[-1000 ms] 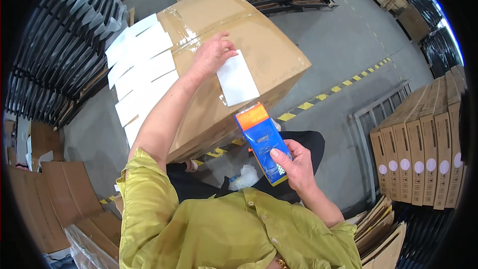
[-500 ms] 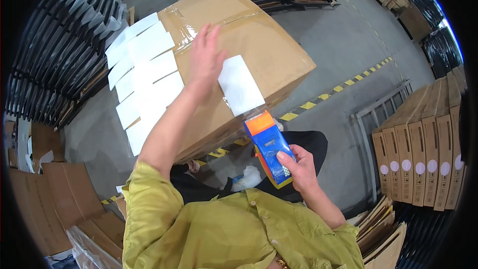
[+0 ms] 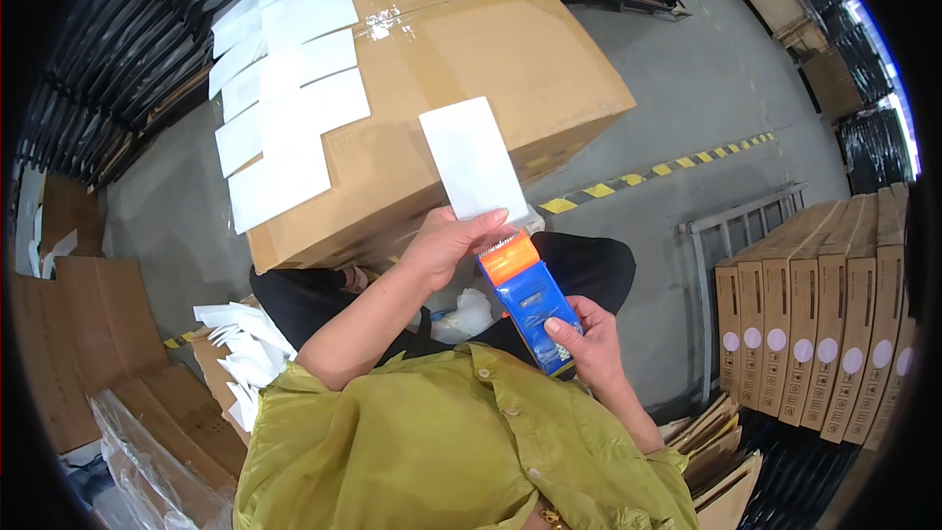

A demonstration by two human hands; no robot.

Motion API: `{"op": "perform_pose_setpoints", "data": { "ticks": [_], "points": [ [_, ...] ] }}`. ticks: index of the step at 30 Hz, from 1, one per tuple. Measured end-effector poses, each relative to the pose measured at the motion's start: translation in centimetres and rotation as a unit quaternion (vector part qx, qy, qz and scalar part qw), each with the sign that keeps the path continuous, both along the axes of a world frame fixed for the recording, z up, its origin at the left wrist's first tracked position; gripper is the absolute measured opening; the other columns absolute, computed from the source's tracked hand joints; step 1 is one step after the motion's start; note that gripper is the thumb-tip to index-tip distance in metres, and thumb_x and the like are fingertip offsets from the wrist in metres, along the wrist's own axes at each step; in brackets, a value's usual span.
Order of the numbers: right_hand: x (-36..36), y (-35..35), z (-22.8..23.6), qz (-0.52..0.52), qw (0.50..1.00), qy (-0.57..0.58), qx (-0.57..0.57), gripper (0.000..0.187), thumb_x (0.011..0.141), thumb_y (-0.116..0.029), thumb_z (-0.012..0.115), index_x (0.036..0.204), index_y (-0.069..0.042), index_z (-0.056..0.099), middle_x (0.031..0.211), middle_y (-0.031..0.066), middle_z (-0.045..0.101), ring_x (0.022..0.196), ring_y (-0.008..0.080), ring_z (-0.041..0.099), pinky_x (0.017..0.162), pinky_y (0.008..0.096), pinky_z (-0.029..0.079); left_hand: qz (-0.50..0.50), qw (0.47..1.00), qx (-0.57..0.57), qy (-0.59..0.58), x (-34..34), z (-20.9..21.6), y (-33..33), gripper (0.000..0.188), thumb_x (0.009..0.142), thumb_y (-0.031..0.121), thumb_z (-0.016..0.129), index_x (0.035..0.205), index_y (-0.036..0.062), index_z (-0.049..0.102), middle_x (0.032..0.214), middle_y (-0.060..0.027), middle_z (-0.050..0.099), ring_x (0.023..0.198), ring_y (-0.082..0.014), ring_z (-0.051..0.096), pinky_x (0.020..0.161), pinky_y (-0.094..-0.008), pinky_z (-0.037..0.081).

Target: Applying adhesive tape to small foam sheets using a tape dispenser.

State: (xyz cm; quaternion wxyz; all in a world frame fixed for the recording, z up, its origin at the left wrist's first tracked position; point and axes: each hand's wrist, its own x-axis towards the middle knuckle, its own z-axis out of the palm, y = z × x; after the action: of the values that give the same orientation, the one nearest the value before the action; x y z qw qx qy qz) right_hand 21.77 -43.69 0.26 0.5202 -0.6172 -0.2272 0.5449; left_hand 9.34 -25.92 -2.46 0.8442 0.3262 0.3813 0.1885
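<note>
We see a white sheet (image 3: 471, 152) reaching over the near edge of the large carton (image 3: 496, 54), its near end pinched in the left hand (image 3: 453, 243), while the right hand (image 3: 589, 337) grips a blue-and-orange tape dispenser (image 3: 532, 302). We judge that the left thumb, so close to the dispenser's toothed edge, could get nicked if either hand slips, and a hurried pull could crease the sheet. We make out no writing on the overlapping papers (image 3: 294, 128) farther left; at right, brown boxes (image 3: 773, 285) carry pale round labels (image 3: 802, 349) and dark print, too small to read
</note>
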Motion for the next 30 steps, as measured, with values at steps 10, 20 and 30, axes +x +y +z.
{"op": "perform_pose_setpoints", "data": {
  "ticks": [10,20,30],
  "points": [
    [-0.8,-2.3,1.3,-0.001,0.998,-0.046,0.045,0.034,0.074,-0.014,0.066,0.099,0.004,0.052,0.085,0.0066,0.060,0.073,0.0080,0.055,0.066,0.0218,0.045,0.115,0.992,-0.002,-0.057,-0.1,0.7,1.6,0.031,0.078,0.019,0.062,0.099,-0.0015,0.051,0.083,-0.0129,0.061,0.071,-0.0181,0.061,0.066,-0.0277,0.051],
    [3.0,-1.2,-4.0,0.003,0.995,0.095,-0.044,0.032,0.082,-0.024,0.051,0.093,0.005,0.057,0.080,0.0089,0.062,0.070,0.0135,0.059,0.061,0.0238,0.048,-0.005,0.625,0.780,-0.030,-1.7,2.7,-4.0,0.013,0.065,0.005,0.059,0.078,0.0062,0.060,0.071,-0.0079,0.060,0.063,-0.0221,0.060,0.062,-0.0313,0.051],
    [0.5,2.5,-5.0,0.038,0.998,-0.029,-0.049,0.031,0.075,-0.024,0.064,0.083,0.005,0.058,0.069,0.0049,0.058,0.059,0.0082,0.052,0.056,0.0220,0.042,0.050,0.501,0.820,0.271,-8.4,8.6,-2.5,0.043,0.061,0.003,0.058,0.104,0.0053,0.053,0.087,-0.0095,0.059,0.079,-0.0243,0.057,0.066,-0.0317,0.049]
  ]
}}
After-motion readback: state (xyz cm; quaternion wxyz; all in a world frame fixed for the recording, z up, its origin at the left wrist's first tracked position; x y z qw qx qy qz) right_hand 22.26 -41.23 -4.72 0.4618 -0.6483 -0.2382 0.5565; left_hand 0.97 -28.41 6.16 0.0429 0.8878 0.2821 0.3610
